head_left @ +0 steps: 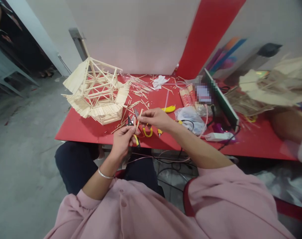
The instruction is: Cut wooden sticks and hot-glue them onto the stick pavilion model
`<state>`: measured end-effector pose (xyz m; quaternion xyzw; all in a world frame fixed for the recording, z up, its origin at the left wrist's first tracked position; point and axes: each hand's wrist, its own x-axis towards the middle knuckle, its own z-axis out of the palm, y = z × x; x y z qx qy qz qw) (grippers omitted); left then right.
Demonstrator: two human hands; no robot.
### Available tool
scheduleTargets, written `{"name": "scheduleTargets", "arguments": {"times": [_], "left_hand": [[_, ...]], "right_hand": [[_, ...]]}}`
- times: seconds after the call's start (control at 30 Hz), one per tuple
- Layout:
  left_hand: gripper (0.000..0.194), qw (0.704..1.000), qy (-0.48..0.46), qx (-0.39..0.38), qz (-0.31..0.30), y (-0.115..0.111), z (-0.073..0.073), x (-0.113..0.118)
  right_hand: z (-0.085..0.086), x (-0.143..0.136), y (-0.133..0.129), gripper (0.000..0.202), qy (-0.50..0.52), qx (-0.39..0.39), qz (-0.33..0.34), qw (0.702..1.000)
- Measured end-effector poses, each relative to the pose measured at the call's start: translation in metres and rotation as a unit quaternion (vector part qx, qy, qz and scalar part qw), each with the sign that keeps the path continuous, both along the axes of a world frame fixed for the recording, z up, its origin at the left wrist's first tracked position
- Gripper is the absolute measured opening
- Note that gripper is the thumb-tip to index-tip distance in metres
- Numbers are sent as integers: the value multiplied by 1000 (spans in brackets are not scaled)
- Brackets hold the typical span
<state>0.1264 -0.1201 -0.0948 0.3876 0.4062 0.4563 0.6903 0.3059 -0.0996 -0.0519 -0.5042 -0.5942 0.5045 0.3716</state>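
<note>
My left hand, with a silver bangle on the wrist, pinches a short wooden stick close to the table's front edge. My right hand is closed on another pale wooden stick, held slanted just above the left fingertips. Pliers with black and yellow handles lie beside and partly behind my left hand. At the left stands a pagoda-like model of thin sticks, with slatted roof panels and an open frame on top. Loose sticks are scattered between the model and my hands.
On the red table are a yellow-handled tool, a plastic bag, stick packets and a white power strip. A green board stands at right, before another blurred model. Cables hang below the front edge.
</note>
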Motion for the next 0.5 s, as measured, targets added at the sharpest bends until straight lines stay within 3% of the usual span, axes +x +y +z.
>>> {"name": "scheduleTargets", "arguments": {"times": [0.2,0.37,0.43,0.5], "left_hand": [[37,1000,-1,-3,-15,-12,5,-17],[34,1000,11,20,-20,-17,1,-29],[32,998,60,36,-1,-12,-6,-38],[28,983,168,73,32,-2,-16,-49]], "right_hand": [[11,-18,-11,35,-28,22,16,999],[12,-28,-14,33,-39,32,20,999],[12,-28,-16,34,-37,46,-10,998],[8,-26,-18,35,-30,52,-51,997]]}}
